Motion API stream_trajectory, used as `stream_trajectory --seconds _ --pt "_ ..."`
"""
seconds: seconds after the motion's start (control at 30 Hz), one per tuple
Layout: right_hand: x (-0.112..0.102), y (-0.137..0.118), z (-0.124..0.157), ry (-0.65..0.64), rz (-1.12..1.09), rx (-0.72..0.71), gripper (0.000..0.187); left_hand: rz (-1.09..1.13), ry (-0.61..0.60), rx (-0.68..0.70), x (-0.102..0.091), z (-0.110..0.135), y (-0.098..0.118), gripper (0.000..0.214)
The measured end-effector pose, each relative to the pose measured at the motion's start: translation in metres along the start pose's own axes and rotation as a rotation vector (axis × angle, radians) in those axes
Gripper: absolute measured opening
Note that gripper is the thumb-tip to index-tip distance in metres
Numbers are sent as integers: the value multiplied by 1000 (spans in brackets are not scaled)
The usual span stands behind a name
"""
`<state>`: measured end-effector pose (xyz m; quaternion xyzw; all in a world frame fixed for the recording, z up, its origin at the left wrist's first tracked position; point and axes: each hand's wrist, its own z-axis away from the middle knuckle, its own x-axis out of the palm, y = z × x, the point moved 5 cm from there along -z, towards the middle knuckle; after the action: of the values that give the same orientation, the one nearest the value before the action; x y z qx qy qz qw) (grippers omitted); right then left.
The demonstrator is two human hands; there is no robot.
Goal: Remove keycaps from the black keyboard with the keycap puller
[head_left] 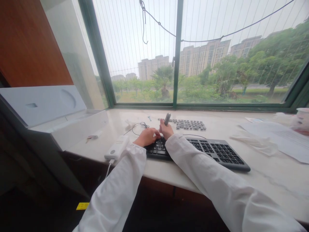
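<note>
A black keyboard [217,150] lies on the pale stone window ledge [241,183]. My left hand [146,136] rests curled on the keyboard's left end, fingers pressed on the keys. My right hand [166,130] is closed round a grey pen-like tool [167,119] held upright above the same end. A batch of loose dark keycaps [189,124] lies in rows behind the keyboard. Both arms wear white sleeves.
A white power bank [117,148] with a cable sits at the ledge's near left edge. A white printer-like machine [48,112] stands to the left. Papers and clear plastic [272,138] lie at right, with a cup [301,119] beyond. A thin black cable [135,126] curls behind my hands.
</note>
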<state>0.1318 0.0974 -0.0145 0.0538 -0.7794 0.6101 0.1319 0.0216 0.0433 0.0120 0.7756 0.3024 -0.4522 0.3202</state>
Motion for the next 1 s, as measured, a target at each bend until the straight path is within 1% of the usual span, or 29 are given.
stream_trajectory --seconds 0.1,0.17,0.23,0.3,0.4,0.5,0.63,0.83,1.0 --pt "6 -8 9 -76 200 -146 51 11 5 -9 1 1 -3 16" --pt "7 -12 15 -78 291 -221 51 -8 22 -65 0 2 -7 16" --pt "7 -15 19 -64 322 -258 51 -44 40 -143 -2 4 -11 18" --pt "8 -16 22 -52 350 -284 51 -68 45 -193 -3 5 -13 19" --pt "9 -18 25 -55 407 -309 52 -57 34 -202 -2 5 -16 19" --pt "10 -20 27 -90 448 -333 55 -48 28 -204 0 5 -18 20" --pt "10 -21 28 -103 446 -335 55 -83 33 -180 -1 5 -16 18" --pt "7 -20 25 -96 399 -303 55 -159 36 -57 -8 6 -4 16" --pt "11 -29 29 -105 260 -307 55 -175 30 -23 -8 6 -2 18"
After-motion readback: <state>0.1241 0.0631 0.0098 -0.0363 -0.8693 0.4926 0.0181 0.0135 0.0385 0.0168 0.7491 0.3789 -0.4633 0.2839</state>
